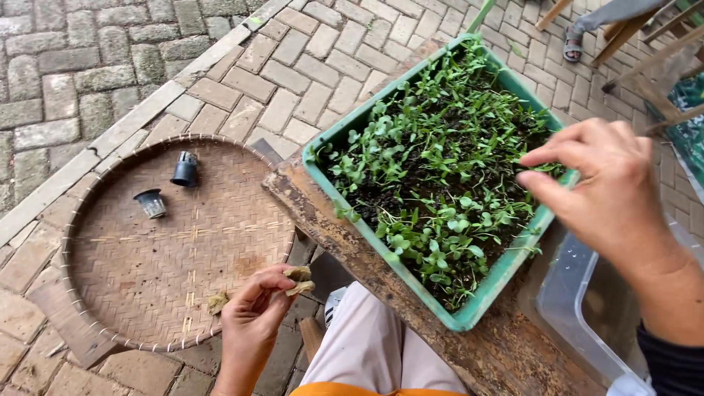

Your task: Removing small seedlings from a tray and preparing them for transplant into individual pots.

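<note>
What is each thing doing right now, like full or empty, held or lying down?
Green tray: full of soil and small seedlings.
Woven basket: lying flat, nearly bare.
Two small black pots: lying tipped in the basket.
Brown cube: pinched in the left hand.
Right hand: fingers pinching at the seedlings.

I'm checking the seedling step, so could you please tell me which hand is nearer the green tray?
Right. The right hand is over the green tray's far edge, fingers among the seedlings. The left hand is beside the woven basket, apart from the tray.
</note>
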